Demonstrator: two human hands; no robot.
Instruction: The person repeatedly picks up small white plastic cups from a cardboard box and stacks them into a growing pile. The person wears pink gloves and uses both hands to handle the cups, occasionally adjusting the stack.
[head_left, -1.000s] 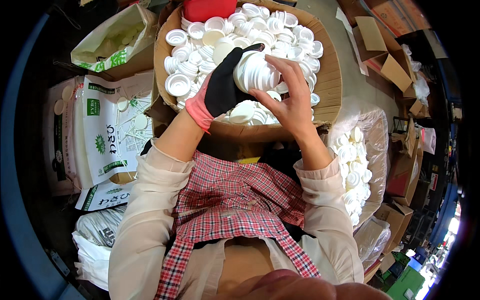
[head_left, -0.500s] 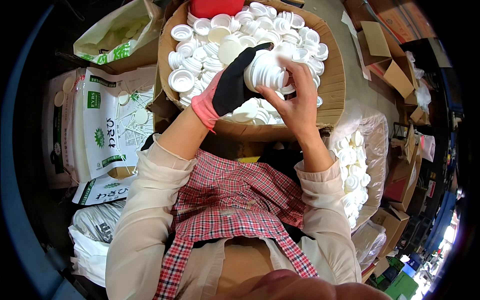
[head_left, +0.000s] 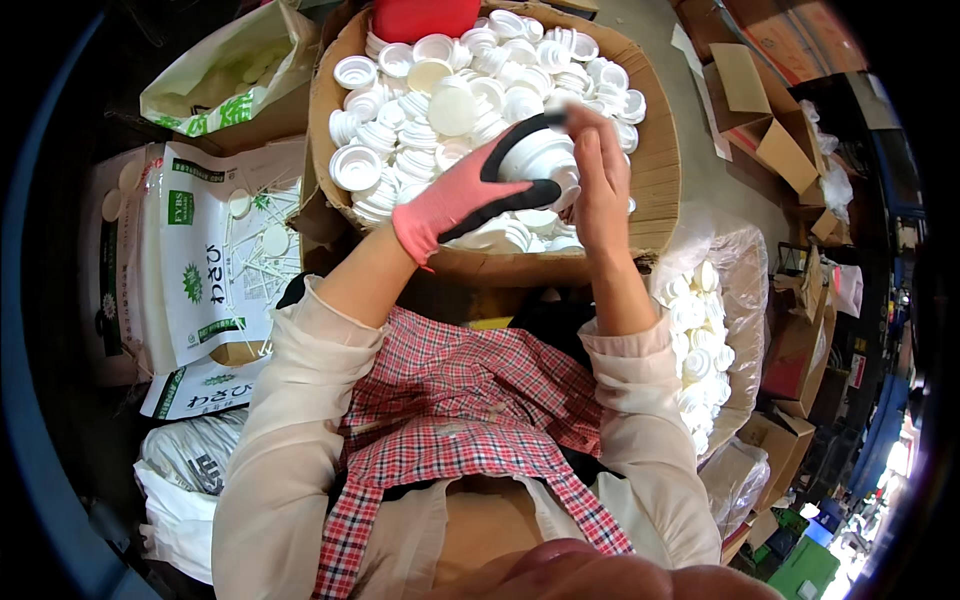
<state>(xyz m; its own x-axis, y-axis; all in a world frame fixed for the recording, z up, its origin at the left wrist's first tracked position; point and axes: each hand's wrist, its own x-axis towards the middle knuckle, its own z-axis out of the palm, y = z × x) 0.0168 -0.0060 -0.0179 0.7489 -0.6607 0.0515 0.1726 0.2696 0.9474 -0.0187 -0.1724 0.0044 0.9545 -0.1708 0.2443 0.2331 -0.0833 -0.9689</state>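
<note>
In a pink glove with black palm and fingers, my left hand [head_left: 470, 188] grips a white ridged plastic lid [head_left: 540, 162] between thumb and fingers. Whether it is one lid or several nested together, I cannot tell. My bare right hand [head_left: 603, 185] presses against the lid's right side, its fingers held together; the fingertips are partly hidden and blurred. Both hands are above the near right part of a round-cornered cardboard box [head_left: 655, 170]. Many similar white lids [head_left: 356, 167] lie heaped in that box, with a red object [head_left: 425, 18] at its far edge.
To the right stands a plastic-lined box [head_left: 745, 350] of white parts. On the left, a printed white sheet [head_left: 195, 260] carries thin white sticks and discs, and an open bag [head_left: 230, 75] sits beyond it. Empty cartons [head_left: 765, 120] stand at the far right.
My left wrist has turned, so the glove's pink back now shows. My right hand's fingers have closed together along the lid's side. The view has shifted slightly.
</note>
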